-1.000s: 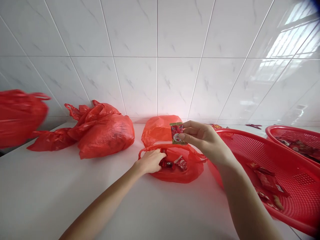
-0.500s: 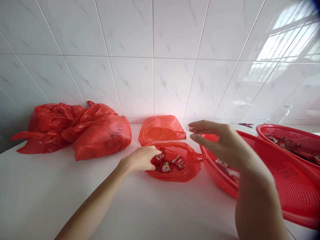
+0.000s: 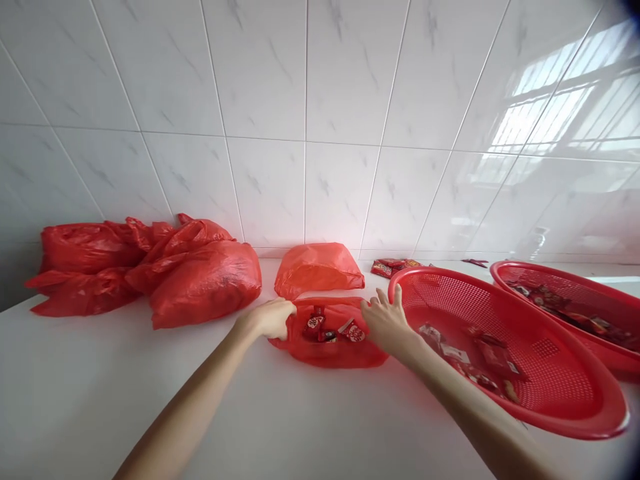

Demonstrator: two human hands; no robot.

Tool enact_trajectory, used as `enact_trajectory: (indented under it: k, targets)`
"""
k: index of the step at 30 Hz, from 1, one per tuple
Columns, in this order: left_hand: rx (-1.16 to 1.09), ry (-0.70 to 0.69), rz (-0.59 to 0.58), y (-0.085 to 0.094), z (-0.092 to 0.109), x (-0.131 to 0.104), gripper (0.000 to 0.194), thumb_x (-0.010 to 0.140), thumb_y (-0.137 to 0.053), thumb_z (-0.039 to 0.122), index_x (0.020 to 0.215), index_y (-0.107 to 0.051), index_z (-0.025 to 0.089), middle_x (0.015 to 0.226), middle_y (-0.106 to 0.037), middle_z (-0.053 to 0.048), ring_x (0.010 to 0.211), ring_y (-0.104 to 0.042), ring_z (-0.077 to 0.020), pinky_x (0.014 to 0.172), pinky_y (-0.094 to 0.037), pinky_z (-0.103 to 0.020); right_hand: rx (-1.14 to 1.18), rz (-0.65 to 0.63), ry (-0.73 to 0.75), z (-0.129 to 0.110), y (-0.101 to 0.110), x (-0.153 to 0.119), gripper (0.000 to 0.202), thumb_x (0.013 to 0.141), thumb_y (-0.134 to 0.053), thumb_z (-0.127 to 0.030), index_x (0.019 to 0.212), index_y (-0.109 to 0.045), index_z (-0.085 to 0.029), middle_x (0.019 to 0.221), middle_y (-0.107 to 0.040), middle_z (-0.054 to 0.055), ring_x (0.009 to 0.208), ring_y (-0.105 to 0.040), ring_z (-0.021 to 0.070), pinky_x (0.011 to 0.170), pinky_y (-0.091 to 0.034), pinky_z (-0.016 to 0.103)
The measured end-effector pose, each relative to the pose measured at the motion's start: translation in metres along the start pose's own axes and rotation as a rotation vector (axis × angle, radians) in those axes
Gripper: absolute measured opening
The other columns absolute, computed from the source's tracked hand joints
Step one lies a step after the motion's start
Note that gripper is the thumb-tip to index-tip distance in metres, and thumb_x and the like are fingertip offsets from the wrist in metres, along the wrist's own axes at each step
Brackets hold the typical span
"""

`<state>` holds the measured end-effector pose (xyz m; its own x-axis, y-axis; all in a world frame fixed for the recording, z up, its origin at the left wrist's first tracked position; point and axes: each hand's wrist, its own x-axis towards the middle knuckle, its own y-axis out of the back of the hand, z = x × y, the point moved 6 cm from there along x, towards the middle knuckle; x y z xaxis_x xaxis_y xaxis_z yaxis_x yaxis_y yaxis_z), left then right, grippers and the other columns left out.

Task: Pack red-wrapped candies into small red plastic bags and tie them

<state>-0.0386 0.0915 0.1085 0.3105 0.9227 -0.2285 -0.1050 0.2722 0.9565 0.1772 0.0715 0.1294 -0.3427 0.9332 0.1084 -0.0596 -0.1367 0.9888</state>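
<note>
A red plastic bag (image 3: 335,357) lies on the white counter with its mouth spread wide. Inside it are several small red snack packets (image 3: 353,331) with white print. My left hand (image 3: 273,320) is closed on the bag's left rim. At the right rim, my right hand (image 3: 387,323) pinches the plastic, one finger raised off it; its thumb is hard to see. Behind the bag's opening, a puffed-up red plastic piece (image 3: 320,263) stands near the wall; I cannot tell whether it belongs to the same bag.
Filled red bags (image 3: 205,287) sit at the left against the tiled wall (image 3: 265,173). On the right, a red perforated basket (image 3: 565,400) holds several wrapped snacks, with a second red basket (image 3: 565,280) behind it. Red packets (image 3: 393,267) lie by the wall.
My right hand has come down from above the basket onto the bag's right rim. My left hand has moved from inside the bag to its left rim. The view has shifted slightly.
</note>
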Motion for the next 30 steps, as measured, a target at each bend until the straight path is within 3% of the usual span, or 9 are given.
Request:
enact_trajectory:
  k: [3,5,9,12,14,17,22,26,30]
  targets:
    - [-0.089,-0.012,0.129,0.022,-0.003,-0.015,0.056,0.065,-0.056,0.013,0.118,-0.068,0.025,0.109,-0.067,-0.009,0.088,-0.066,-0.0238,0.063,-0.047,-0.027,-0.001,-0.015,-0.023,0.014,0.005,-0.001,0.032,0.07,-0.054,0.006,0.087,-0.069,-0.017,0.074,-0.068,0.012,0.092,-0.065,0.0347,0.1,-0.033,0.06]
    - [-0.152,-0.062,0.278,0.042,-0.003,-0.035,0.062,0.069,-0.052,0.014,0.129,-0.062,0.028,0.116,-0.065,-0.007,0.096,-0.064,-0.0238,0.07,-0.048,-0.028,0.049,-0.01,-0.034,0.026,0.024,-0.009,0.035,0.074,-0.048,0.002,0.095,-0.068,-0.017,0.069,-0.066,0.007,0.074,-0.065,0.027,0.085,-0.043,0.048]
    - [-0.194,-0.148,0.267,0.054,0.004,-0.067,0.064,0.068,-0.052,0.014,0.128,-0.063,0.032,0.112,-0.065,-0.004,0.089,-0.064,-0.022,0.065,-0.046,-0.026,0.219,0.128,0.005,0.028,0.07,-0.035,0.041,0.083,-0.052,-0.013,0.121,-0.062,-0.025,0.091,-0.07,0.007,0.079,-0.064,0.0243,0.073,-0.045,0.035]
    - [-0.203,-0.178,0.197,0.05,0.015,-0.073,0.063,0.066,-0.053,0.012,0.125,-0.065,0.034,0.112,-0.064,-0.004,0.094,-0.063,-0.0231,0.068,-0.046,-0.026,0.229,0.289,0.099,0.0,0.085,-0.045,0.037,0.086,-0.051,-0.013,0.119,-0.063,-0.023,0.105,-0.069,0.01,0.093,-0.063,0.026,0.081,-0.045,0.036]
    - [-0.207,-0.171,0.174,0.047,0.021,-0.071,0.063,0.066,-0.054,0.011,0.123,-0.066,0.034,0.112,-0.064,-0.004,0.096,-0.062,-0.0236,0.068,-0.045,-0.027,0.265,0.237,0.239,-0.032,0.07,-0.038,0.035,0.088,-0.044,-0.008,0.11,-0.066,-0.023,0.102,-0.07,0.009,0.089,-0.063,0.0223,0.078,-0.045,0.032]
    - [-0.164,-0.165,0.132,0.04,0.026,-0.066,0.06,0.066,-0.052,0.01,0.118,-0.068,0.034,0.107,-0.063,-0.004,0.09,-0.062,-0.0222,0.063,-0.043,-0.027,0.263,-0.053,0.368,-0.075,0.019,-0.011,0.028,0.083,-0.044,-0.003,0.085,-0.066,-0.021,0.077,-0.068,0.003,0.065,-0.06,0.0165,0.056,-0.035,0.026]
    - [-0.089,-0.184,0.102,0.032,0.029,-0.062,0.053,0.069,-0.051,0.01,0.114,-0.068,0.032,0.106,-0.061,-0.004,0.088,-0.061,-0.0213,0.058,-0.039,-0.026,0.239,-0.124,0.266,-0.094,-0.037,0.036,0.009,0.079,-0.066,-0.02,0.086,-0.064,-0.015,0.087,-0.068,0.01,0.074,-0.063,0.0209,0.054,-0.032,0.027]
    - [-0.068,-0.181,0.072,0.029,0.026,-0.059,0.048,0.071,-0.051,0.01,0.111,-0.068,0.031,0.105,-0.061,-0.004,0.087,-0.061,-0.021,0.058,-0.041,-0.027,0.281,-0.1,0.217,-0.086,-0.047,0.046,0.013,0.083,-0.053,-0.01,0.079,-0.064,-0.015,0.076,-0.068,0.008,0.066,-0.061,0.0185,0.054,-0.031,0.026]
    - [-0.057,-0.163,0.112,0.033,0.021,-0.058,0.048,0.078,-0.051,0.017,0.121,-0.063,0.032,0.121,-0.058,-0.005,0.1,-0.062,-0.0234,0.068,-0.048,-0.029,0.454,-0.016,0.212,-0.064,-0.028,0.034,0.027,0.094,-0.038,-0.012,0.089,-0.065,-0.017,0.082,-0.069,0.004,0.072,-0.062,0.0156,0.062,-0.041,0.024]
